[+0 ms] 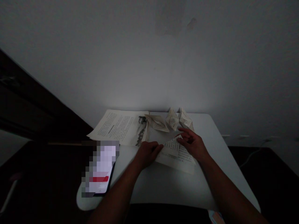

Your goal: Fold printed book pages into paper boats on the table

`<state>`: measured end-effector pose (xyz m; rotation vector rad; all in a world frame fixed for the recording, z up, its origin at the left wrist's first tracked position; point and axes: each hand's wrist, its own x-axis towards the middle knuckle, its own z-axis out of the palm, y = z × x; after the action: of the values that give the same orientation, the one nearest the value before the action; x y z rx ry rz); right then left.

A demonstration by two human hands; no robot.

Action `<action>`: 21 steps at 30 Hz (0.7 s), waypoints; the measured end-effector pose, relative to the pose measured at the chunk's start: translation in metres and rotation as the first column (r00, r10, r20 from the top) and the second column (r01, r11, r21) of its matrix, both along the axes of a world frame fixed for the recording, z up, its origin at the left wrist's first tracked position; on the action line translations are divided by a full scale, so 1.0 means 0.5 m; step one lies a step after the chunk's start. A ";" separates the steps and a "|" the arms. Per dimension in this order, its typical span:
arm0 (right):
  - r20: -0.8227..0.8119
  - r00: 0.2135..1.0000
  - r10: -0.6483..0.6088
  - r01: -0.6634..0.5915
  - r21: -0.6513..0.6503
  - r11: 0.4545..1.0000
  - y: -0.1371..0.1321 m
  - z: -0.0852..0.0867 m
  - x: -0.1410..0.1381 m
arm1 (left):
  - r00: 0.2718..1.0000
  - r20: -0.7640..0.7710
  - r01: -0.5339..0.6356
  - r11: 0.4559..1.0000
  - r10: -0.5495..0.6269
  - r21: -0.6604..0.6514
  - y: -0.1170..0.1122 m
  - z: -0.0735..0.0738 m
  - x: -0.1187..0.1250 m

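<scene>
A printed sheet of paper lies on the white table, partly folded into a triangle. My left hand presses on the sheet's left corner with curled fingers. My right hand lies on the folded flap, fingers stretched out at its upper edge. Just behind the hands stand three folded paper shapes. An open book or stack of printed pages lies to the left of them.
A phone with a lit screen rests at the table's left edge. The wall rises right behind the table. The room is dim, with dark floor on both sides and a dark panel at the left.
</scene>
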<state>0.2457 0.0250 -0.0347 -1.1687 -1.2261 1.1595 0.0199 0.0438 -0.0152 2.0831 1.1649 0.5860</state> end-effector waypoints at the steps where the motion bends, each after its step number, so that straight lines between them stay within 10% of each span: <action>1: 0.018 1.000 -0.002 0.002 0.006 1.000 -0.001 0.003 -0.001 | 1.000 0.006 -0.016 1.000 0.016 0.011 0.000 -0.001 -0.001; 15: 0.077 0.997 -0.007 0.010 -0.034 0.999 -0.003 0.004 0.012 | 1.000 -0.022 0.013 1.000 -0.013 0.001 -0.004 0.005 -0.002; 21: -0.125 0.990 -0.073 0.056 -0.135 0.989 0.002 0.014 0.015 | 0.983 0.077 -0.168 0.985 0.166 0.028 -0.001 0.013 -0.008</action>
<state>0.2532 0.0263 -0.0279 -1.2017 -1.0195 1.2626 0.0161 0.0434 -0.0086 1.9861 1.3029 0.7611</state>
